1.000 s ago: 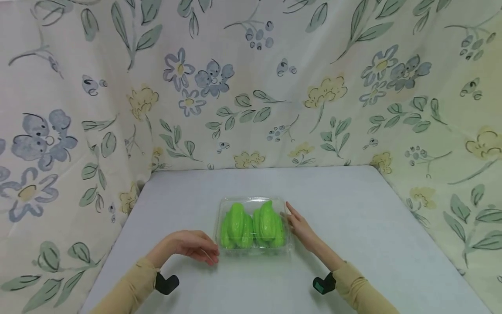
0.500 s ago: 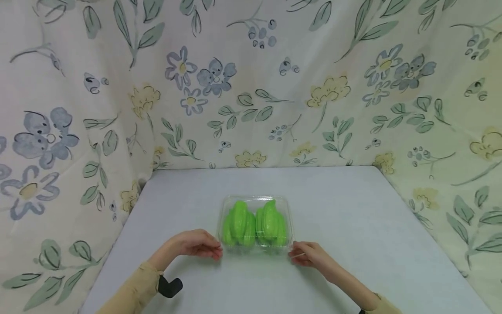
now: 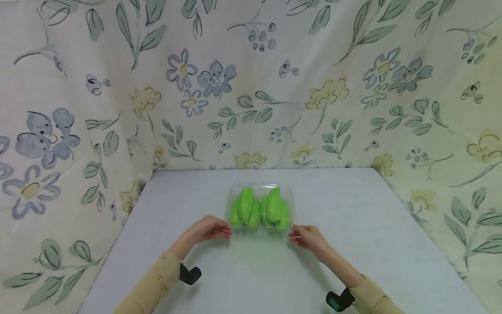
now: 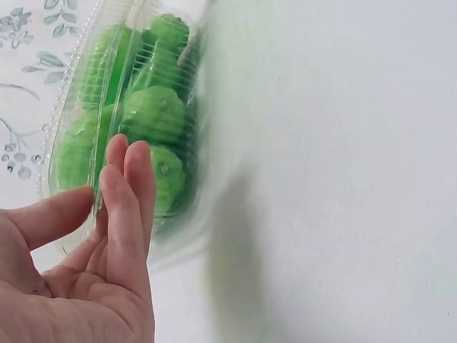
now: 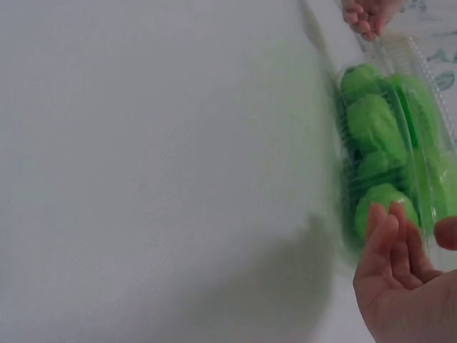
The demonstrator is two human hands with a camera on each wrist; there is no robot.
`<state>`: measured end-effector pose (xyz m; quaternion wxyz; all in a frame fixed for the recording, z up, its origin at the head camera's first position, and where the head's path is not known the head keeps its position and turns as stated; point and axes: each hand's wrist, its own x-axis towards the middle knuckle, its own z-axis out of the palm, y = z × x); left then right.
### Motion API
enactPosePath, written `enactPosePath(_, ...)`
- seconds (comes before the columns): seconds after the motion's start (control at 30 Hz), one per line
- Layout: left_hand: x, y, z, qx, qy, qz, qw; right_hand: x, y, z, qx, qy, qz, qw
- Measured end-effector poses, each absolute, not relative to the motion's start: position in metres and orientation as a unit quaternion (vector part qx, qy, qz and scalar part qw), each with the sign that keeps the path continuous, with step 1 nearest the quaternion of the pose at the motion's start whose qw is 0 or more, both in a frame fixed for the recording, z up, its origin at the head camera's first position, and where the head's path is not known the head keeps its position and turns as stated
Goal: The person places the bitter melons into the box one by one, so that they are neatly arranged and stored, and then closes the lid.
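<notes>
A clear plastic lidded box (image 3: 261, 188) holds several bright green, ridged pieces (image 3: 246, 207) that look like gourds or fruits. At its near left corner my left hand (image 3: 211, 227) pinches the rim, the thumb on one side and the fingers on the other in the left wrist view (image 4: 107, 250). My right hand (image 3: 307, 239) holds the near right corner; in the right wrist view its fingers (image 5: 385, 246) lie against the box's near side, the thumb partly cut off by the frame. Whether the box touches the table cannot be told.
The box is over a white table (image 3: 251, 274), toward its far half. Behind and at both sides hangs a floral curtain (image 3: 251, 87). Both wrists wear black camera mounts (image 3: 190, 275).
My right hand has come from the box's right side down to its near right corner. The box then moved away from me and slightly right, with both hands.
</notes>
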<state>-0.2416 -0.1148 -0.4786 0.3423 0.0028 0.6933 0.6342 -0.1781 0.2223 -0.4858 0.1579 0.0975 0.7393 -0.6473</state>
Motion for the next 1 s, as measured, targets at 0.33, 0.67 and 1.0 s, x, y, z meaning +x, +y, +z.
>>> enactPosePath(0.33,-0.242,-0.099,-0.487,-0.044,0.702,0.660,0.265,-0.189,0.222,-0.491,0.097,0.735,-0.659,0.127)
enactPosePath(0.67,-0.235,-0.093,-0.488,-0.062,0.694,0.678,0.233,-0.193,0.227,-0.500,0.108,0.705,-0.691,0.120)
enactPosePath(1.0,-0.239,-0.102,-0.492,0.006,0.696,0.658,0.287,-0.193,0.235,-0.508,0.108,0.683,-0.705,0.156)
